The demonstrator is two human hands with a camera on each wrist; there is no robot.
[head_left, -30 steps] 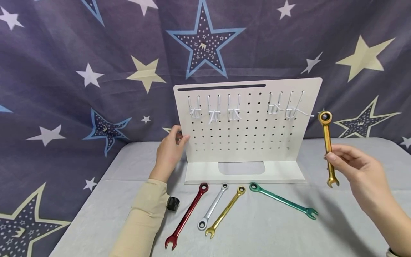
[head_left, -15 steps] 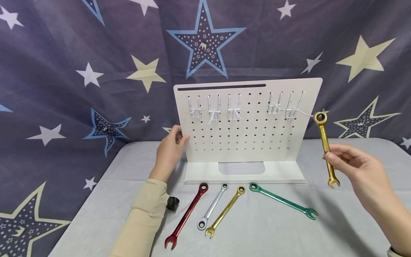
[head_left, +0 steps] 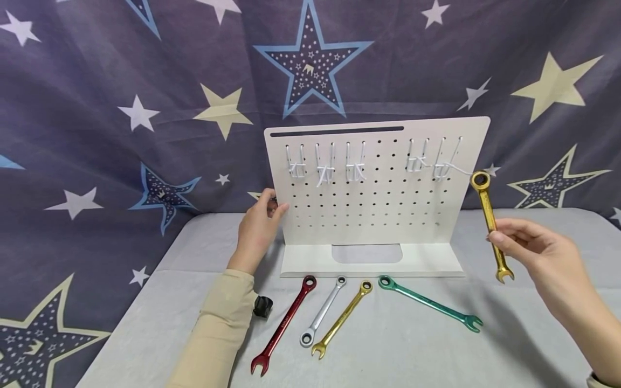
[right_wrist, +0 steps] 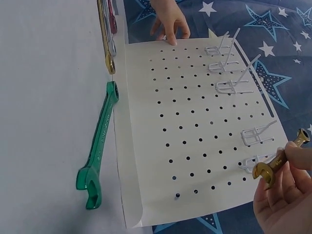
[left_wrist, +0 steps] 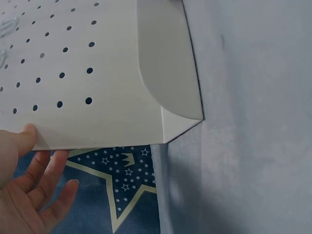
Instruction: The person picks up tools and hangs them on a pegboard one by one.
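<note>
A white pegboard stand (head_left: 364, 215) stands upright on the table, with several white wire hooks along its top rows. My left hand (head_left: 257, 229) grips the board's left edge, thumb on the front face and fingers behind, as the left wrist view (left_wrist: 41, 183) also has it. In my right hand (head_left: 545, 258), a gold ratcheting combination wrench (head_left: 489, 213) is pinched between thumb and fingers, ring end up and open end down. Its ring (head_left: 481, 180) overlaps the tip of the rightmost hook (head_left: 442, 170) in the head view.
In front of the stand lie a red wrench (head_left: 283, 326), a silver wrench (head_left: 322, 312), a second gold wrench (head_left: 342, 319) and a green wrench (head_left: 429, 303). A dark curtain with stars (head_left: 368, 81) hangs behind the grey-covered table (head_left: 398, 361).
My right hand has brought the gold wrench's ring end leftward to the rightmost hook's tip, tilting the wrench slightly. My left hand stays on the board's edge.
</note>
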